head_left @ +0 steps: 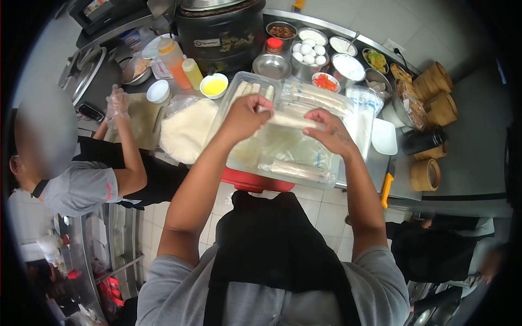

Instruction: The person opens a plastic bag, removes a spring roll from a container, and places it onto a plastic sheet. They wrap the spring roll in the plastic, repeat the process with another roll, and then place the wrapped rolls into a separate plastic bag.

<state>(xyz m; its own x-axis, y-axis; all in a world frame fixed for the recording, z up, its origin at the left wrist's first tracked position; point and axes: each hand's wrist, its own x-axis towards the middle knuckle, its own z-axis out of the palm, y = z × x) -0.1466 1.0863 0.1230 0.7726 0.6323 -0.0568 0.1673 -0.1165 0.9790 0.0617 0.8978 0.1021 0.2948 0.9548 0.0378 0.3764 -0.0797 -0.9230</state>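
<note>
Head view: left hand [246, 117] and right hand [330, 130] pinch the seemingly soft, light roll [291, 120] near its ends, probably the safest hold

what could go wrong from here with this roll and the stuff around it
The pale roll is held up between the left hand and right hand, so it might sag or tear in the middle.

The tray sits at the front of the counter, close to the body; a bump could shift it.

The orange-handled knife lies with its handle at the counter's edge, where a passing arm might catch it.
</note>
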